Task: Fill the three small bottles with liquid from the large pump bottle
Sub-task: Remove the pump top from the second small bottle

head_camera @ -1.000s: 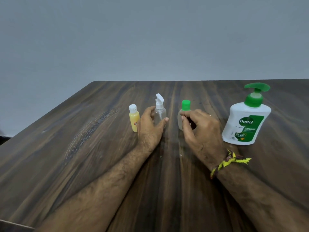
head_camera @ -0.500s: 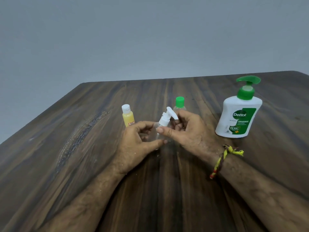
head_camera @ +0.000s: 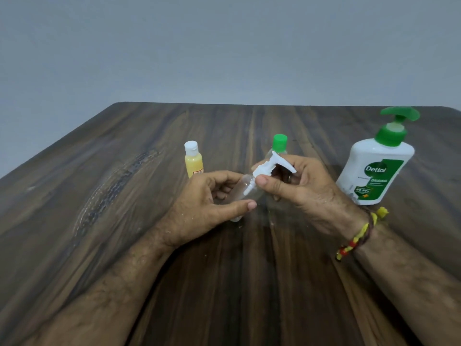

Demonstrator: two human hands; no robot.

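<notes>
The clear spray bottle [head_camera: 245, 189] is held off the table [head_camera: 124, 196] between both hands, tilted so that its long axis runs from lower left up to upper right. Its body is gripped by the left hand [head_camera: 207, 208], thumb along the near side and fingers curled behind. Its white spray head [head_camera: 270, 166] is pinched by the right hand [head_camera: 304, 188], thumb in front and fingers wrapped round the collar (a grip suited, it would seem, to unscrewing). The head points toward the right hand, so that hand is better placed for the twist while the left steadies the body.

Just behind the hands the green-capped bottle [head_camera: 279, 143] is seen upright, partly hidden. The yellow bottle [head_camera: 193, 159] stands upright just beyond the left hand. The large pump bottle [head_camera: 374, 171] stands near the right hand, on its far right side, untouched. A braided thread [head_camera: 356, 236] is worn on the right wrist.
</notes>
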